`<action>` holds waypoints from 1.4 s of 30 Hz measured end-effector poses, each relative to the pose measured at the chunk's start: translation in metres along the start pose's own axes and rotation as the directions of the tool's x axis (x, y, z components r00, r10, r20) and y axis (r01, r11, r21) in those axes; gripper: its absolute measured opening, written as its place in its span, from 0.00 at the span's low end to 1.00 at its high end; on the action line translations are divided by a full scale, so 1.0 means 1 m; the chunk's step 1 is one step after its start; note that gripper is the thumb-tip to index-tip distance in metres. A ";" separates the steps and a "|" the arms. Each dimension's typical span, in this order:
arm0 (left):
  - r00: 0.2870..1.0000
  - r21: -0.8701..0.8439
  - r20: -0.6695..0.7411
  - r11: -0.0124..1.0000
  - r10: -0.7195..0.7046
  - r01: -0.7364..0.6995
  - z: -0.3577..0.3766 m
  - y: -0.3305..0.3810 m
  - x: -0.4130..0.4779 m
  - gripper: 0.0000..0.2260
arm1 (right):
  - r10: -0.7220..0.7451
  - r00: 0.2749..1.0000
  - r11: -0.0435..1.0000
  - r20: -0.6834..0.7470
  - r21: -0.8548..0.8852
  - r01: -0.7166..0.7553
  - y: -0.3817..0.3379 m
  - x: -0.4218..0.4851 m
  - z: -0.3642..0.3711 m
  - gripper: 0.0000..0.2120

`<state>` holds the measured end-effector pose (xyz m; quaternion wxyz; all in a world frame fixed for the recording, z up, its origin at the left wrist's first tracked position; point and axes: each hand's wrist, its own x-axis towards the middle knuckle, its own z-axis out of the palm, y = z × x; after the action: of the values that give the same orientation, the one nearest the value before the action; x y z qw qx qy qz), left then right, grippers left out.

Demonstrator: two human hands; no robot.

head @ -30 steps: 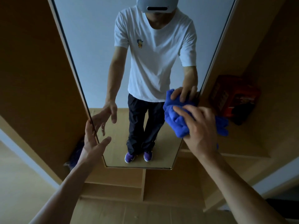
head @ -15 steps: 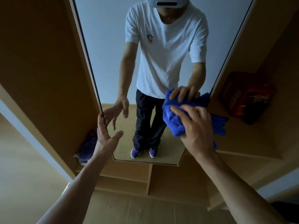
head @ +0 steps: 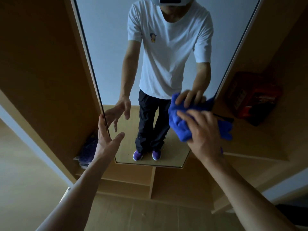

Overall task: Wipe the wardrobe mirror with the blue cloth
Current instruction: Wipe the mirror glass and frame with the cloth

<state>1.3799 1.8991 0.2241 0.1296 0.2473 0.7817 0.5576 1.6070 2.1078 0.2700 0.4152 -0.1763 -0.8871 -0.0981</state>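
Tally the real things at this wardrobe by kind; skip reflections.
2 hands: left hand open, right hand holding the cloth
1 crumpled blue cloth
1 tall wardrobe mirror
1 red box on the right shelf
1 blurred purplish bundle, lower left
Total: 6

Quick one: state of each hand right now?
Left hand: open, fingers straight, holding nothing, at the mirror's left edge.
Right hand: grips the bunched blue cloth against the mirror.

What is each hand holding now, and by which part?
The right hand grips the bunched blue cloth around its middle, against the mirror. The left hand is open and holds nothing.
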 end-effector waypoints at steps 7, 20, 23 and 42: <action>1.000 0.008 -0.019 1.000 0.008 -0.008 0.002 -0.001 0.000 0.43 | -0.016 0.998 0.999 0.062 -0.030 0.018 -0.006 -0.024 0.017 0.31; 1.000 -0.043 0.029 0.999 -0.006 0.008 -0.004 -0.002 -0.005 0.44 | 0.020 0.995 0.999 -0.099 0.035 -0.016 -0.025 0.021 0.013 0.26; 0.999 -0.059 0.033 0.998 0.018 -0.016 -0.006 -0.001 -0.006 0.44 | -0.046 0.993 0.999 0.109 -0.016 0.048 -0.030 -0.025 0.027 0.33; 0.996 -0.134 0.090 0.991 0.015 -0.003 -0.020 -0.004 -0.008 0.42 | -0.170 0.941 0.983 0.292 -0.022 0.184 -0.060 -0.034 0.048 0.34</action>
<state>1.3764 1.8781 0.2265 0.1787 0.2668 0.7348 0.5975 1.5697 2.0607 0.2118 0.2661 -0.1184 -0.9478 -0.1299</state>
